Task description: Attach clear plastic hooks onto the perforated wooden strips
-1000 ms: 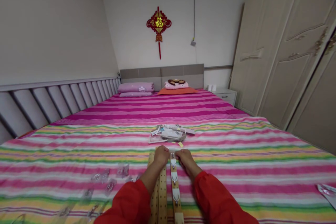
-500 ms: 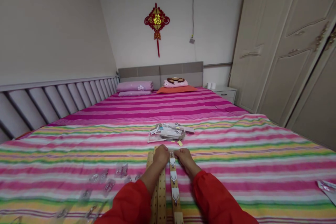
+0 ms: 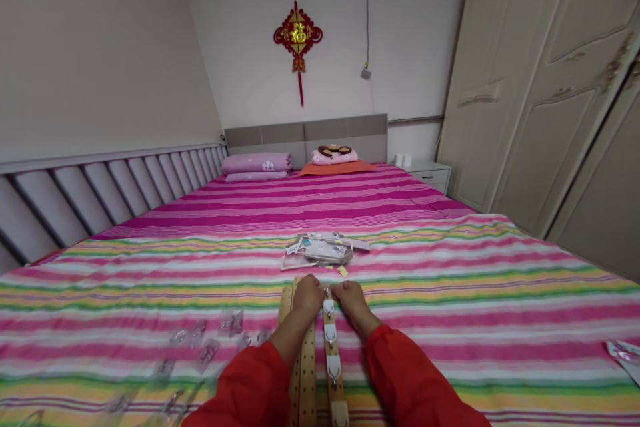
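Left hand (image 3: 309, 295), bare, lies palm down, fingers closed together over the top end of a long pale-wood perforated strip (image 3: 305, 380). Right hand (image 3: 351, 300), also palm down, sits at the top of a narrow plain wooden strip (image 3: 339, 400), fingertips near its uppermost hook. Neither hand is spread wide; whether either actually grips, I cannot tell. Both strips lie flat, side by side and nearly touching, on a pink, green and yellow striped bedsheet (image 3: 450, 320), with three white-and-metal wall hooks (image 3: 330, 337) in a row down the narrow one. At 12 o'clock from the hands, just beyond the strips, sits a heap of clear plastic packaging (image 3: 320, 251). At 9 o'clock, transparent adhesive hook pads (image 3: 207, 351) lie scattered. A paper-and-plastic packet (image 3: 624, 355) lies at 3 o'clock, well apart.
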The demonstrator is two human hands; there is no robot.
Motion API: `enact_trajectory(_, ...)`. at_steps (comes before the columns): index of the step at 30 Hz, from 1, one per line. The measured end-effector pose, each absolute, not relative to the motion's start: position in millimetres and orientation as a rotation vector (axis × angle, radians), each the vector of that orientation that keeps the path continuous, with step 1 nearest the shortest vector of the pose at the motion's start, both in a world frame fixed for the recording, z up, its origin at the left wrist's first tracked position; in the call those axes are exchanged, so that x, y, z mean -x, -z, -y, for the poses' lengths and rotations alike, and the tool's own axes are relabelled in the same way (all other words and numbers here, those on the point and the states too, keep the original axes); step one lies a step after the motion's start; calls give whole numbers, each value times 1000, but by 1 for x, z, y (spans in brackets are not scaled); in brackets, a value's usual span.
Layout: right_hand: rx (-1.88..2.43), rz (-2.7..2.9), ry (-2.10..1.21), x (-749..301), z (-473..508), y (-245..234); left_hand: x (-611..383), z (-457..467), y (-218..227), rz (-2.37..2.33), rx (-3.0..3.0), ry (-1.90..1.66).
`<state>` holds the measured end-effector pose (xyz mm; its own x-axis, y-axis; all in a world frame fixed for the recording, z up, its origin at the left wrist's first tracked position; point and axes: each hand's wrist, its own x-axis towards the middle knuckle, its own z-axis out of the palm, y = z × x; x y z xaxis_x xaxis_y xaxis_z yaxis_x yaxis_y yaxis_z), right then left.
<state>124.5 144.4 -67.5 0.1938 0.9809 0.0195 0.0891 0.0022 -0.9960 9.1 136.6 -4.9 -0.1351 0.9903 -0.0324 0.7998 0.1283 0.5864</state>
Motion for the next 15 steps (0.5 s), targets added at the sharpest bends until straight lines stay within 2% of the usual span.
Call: enact_trajectory(15,1381,1017,-980,-125,-145,71,-8,-131,7,-1841,-1834,-688)
